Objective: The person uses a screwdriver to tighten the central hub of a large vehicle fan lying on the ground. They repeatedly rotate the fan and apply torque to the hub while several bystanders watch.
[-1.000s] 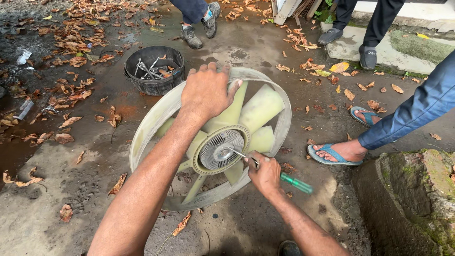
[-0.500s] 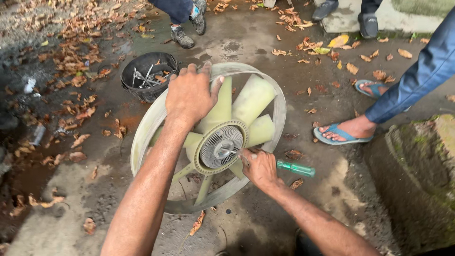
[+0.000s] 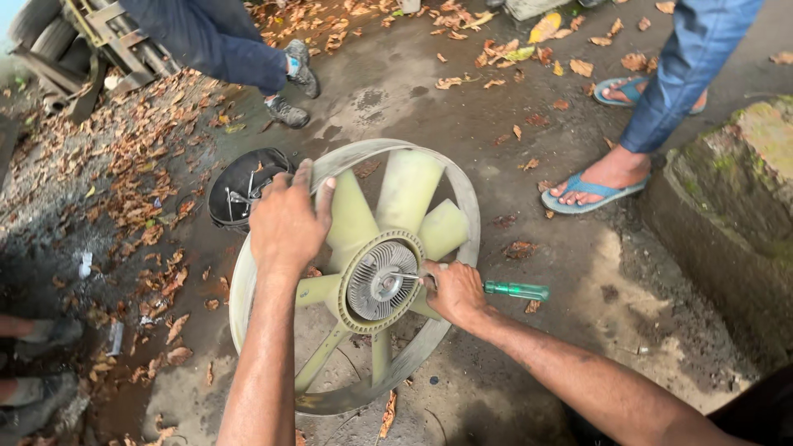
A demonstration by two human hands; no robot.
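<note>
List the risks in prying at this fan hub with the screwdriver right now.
1. The screwdriver tip sits at the metal hub; a slip might drive it toward the left hand pressing on the blades.
2. The fan stands tilted on the wet, leaf-strewn ground, so it could skid or tip.
3. A sandalled foot stands close by.

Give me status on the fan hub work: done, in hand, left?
Done: fan lies flat on the ground, off any vehicle. In hand: left hand presses on the blades and ring, right hand holds a green-handled screwdriver with its tip at the metal hub. Left: hub is not yet off the fan.
</note>
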